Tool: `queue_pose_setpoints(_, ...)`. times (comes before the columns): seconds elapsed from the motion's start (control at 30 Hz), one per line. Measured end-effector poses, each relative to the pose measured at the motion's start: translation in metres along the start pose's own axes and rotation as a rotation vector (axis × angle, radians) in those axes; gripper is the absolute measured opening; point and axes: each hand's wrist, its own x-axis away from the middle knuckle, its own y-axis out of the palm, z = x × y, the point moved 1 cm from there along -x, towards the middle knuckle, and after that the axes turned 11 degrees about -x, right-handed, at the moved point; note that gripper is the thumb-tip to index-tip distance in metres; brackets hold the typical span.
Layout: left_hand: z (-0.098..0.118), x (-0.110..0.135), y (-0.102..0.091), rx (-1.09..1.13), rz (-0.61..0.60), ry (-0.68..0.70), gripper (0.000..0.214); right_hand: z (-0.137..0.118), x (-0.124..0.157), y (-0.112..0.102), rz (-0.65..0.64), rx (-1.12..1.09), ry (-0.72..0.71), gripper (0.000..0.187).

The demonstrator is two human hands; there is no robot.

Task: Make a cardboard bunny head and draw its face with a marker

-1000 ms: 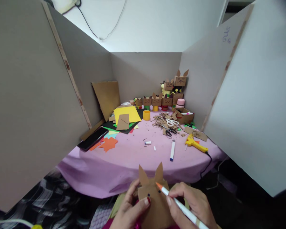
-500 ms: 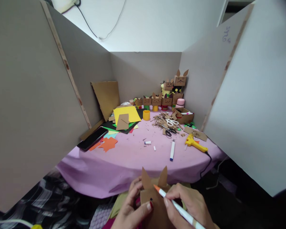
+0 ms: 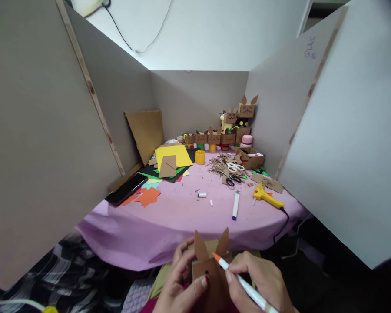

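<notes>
My left hand (image 3: 185,280) grips a cardboard animal head (image 3: 211,289) from its left side, low in front of the table edge. Two pointed cardboard ears (image 3: 201,247) stand up from its top. A small dark dot shows on its face near my thumb, and the lower part runs out of the picture. My right hand (image 3: 259,278) is closed around a white marker (image 3: 247,288) with an orange end. That orange end points up and left, in front of the head's upper edge; whether it touches the cardboard I cannot tell.
On the pink-covered table (image 3: 179,217) lie a white marker (image 3: 236,206), a yellow glue gun (image 3: 269,196), scissors (image 3: 231,179), cardboard scraps, coloured paper (image 3: 174,153) and a phone (image 3: 126,189). Finished cardboard animals (image 3: 214,138) stand at the back. Grey panels (image 3: 198,93) enclose the sides and rear.
The cardboard head has tilted slightly, so more of its top and the ears' fronts shows. The marker has shifted very slightly right with my right hand.
</notes>
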Motion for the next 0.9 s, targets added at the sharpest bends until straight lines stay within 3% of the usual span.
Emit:
queue_pose_setpoints(0.53,-0.0005,0.0008,-0.0010,-0.094,-0.031,-0.011,0.037,-0.0038,-0.0062,0.0013,-0.042,0.009,-0.017,0.012)
queue_pose_setpoints(0.7,0.0025,0.0014,0.0001,0.028,-0.076,-0.094,0.039,-0.0067,-0.0083,-0.0021,0.005,0.003,0.041,0.012)
queue_pose_setpoints(0.8,0.0029,0.0023,0.0006,0.111,-0.124,-0.179,0.042,-0.0069,-0.0077,-0.0051,-0.018,0.002,0.084,0.012)
queue_pose_setpoints(0.9,0.0043,0.0025,0.0005,0.100,-0.151,-0.174,0.044,-0.0072,-0.0084,-0.0061,-0.042,-0.033,0.096,0.012)
